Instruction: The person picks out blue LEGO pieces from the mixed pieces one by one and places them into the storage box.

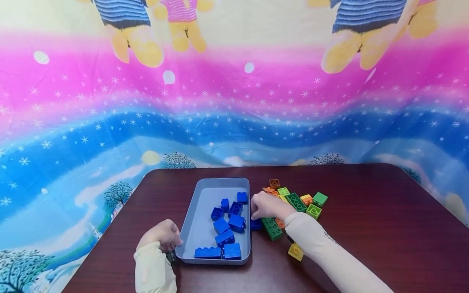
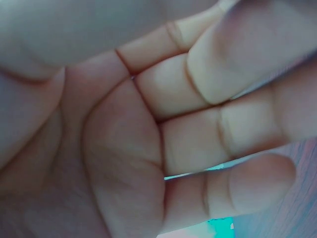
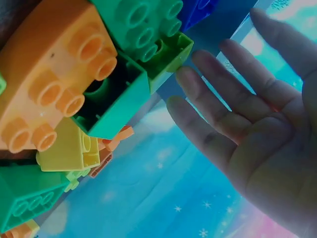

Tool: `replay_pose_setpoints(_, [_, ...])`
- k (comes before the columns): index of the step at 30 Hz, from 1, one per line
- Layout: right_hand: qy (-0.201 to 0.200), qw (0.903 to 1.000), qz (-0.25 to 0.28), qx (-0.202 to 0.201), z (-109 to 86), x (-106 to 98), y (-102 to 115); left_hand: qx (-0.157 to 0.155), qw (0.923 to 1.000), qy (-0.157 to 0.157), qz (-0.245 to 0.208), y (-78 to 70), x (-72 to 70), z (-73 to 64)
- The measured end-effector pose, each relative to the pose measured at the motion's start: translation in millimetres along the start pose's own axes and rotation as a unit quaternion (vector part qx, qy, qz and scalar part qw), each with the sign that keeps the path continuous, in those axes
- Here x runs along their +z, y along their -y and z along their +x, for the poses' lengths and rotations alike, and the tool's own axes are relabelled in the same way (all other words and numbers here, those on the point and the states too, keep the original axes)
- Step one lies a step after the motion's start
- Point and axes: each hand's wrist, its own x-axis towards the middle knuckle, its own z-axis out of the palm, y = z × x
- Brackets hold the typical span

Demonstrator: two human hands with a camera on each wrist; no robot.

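Observation:
In the head view my left hand [image 1: 161,235] is at the near left corner of a grey-blue tray [image 1: 187,219], fingertips against its rim. The left wrist view shows that palm [image 2: 124,139] with some fingers extended and one bent back; nothing is seen held there. Several blue bricks [image 1: 237,223] lie in the tray. My right hand [image 1: 269,205] is just outside the tray's right rim, above a blue brick [image 1: 256,224] on the table. In the right wrist view its fingers [image 3: 218,89] are spread and hold nothing, beside the coloured bricks.
A loose pile of green bricks [image 1: 272,228], orange bricks [image 3: 59,74] and yellow ones lies on the dark wooden table [image 1: 366,211], right of the tray. One yellow brick [image 1: 295,252] sits apart, near the right forearm. A printed curtain [image 1: 234,101] hangs behind the table.

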Motion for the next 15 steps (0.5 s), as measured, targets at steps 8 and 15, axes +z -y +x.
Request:
replay_pose_setpoints(8, [0.028, 0.9994, -0.008, 0.017, -3.9, 4, 3, -0.007, 1.0000, 0.006, -0.003, 0.0, -0.8, -1.8])
replay_pose_setpoints(15, [0.010, 0.9986, -0.052, 0.006, -7.6, 10, 4, -0.003, 1.0000, 0.003, 0.002, 0.2, -0.9, -0.8])
